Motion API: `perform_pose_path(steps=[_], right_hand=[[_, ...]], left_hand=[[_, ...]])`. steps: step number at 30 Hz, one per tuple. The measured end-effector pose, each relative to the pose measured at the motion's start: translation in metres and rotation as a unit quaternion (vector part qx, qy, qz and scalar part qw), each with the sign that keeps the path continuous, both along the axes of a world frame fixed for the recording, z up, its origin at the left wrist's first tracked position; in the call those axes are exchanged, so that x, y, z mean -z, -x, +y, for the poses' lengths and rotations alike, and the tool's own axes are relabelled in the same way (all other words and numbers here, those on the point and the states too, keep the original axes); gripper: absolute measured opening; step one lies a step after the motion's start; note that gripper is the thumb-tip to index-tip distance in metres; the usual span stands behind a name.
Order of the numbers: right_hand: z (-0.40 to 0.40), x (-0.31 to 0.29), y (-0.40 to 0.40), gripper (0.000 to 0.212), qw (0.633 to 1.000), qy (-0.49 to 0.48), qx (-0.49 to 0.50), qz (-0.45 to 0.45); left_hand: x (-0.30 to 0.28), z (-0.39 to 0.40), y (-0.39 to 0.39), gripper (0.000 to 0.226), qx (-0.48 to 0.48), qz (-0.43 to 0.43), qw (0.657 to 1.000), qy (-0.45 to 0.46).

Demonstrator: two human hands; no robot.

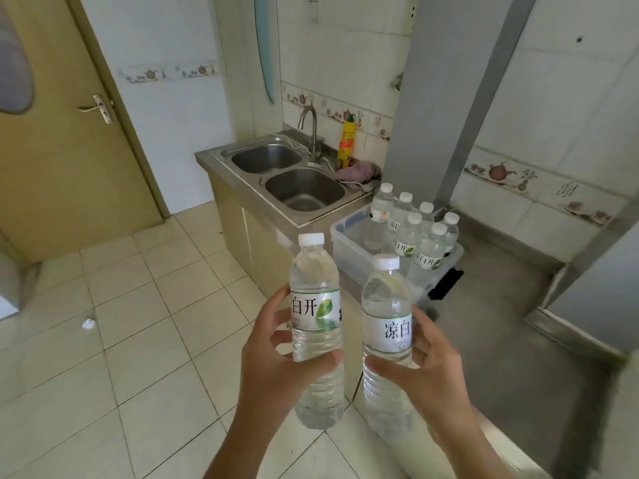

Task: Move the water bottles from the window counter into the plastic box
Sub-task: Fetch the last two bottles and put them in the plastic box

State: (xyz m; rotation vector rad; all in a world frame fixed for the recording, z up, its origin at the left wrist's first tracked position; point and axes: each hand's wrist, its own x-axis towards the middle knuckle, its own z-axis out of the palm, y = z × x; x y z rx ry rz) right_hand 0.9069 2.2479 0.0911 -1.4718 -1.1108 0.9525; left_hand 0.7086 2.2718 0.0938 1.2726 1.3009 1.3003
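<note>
I hold two clear water bottles with white caps and white-green labels upright in front of me. My left hand (273,357) grips the left bottle (316,305) around its label and lower body. My right hand (425,368) grips the right bottle (387,319) the same way. Further ahead, a clear plastic box (349,250) stands on the grey counter (501,305) beside the sink. Several more water bottles (415,233) stand upright in the box, crowded toward its right end; its left part shows bare floor.
A steel double sink (304,191) with a tap and a yellow bottle (346,141) lies behind the box. A pink cloth (358,172) rests at the sink's right. A grey pillar (439,98) rises behind the box. Tiled floor (138,323) and a wooden door (58,133) are to the left.
</note>
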Motion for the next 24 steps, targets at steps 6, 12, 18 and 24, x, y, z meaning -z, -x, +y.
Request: perform_pose_path(steps=[6, 12, 18, 24], right_hand=[[0.077, -0.002, -0.044, 0.090, 0.999, -0.007, 0.019, 0.028], [0.151, -0.007, -0.067, 0.089, 0.997, -0.025, 0.050, 0.051], [0.223, -0.015, -0.075, 0.085, 0.994, -0.053, 0.089, 0.046], [0.291, -0.007, -0.080, 0.081, 0.988, -0.053, 0.146, 0.020]], left_hand=[[-0.005, 0.083, -0.046, 0.098, 0.011, 0.002, 1.000, 0.005], [-0.015, 0.166, -0.081, 0.092, 0.045, 0.015, 0.999, -0.020], [-0.020, 0.257, -0.111, 0.084, 0.082, 0.026, 0.995, -0.046], [-0.001, 0.347, -0.134, 0.096, 0.152, 0.024, 0.988, -0.023]])
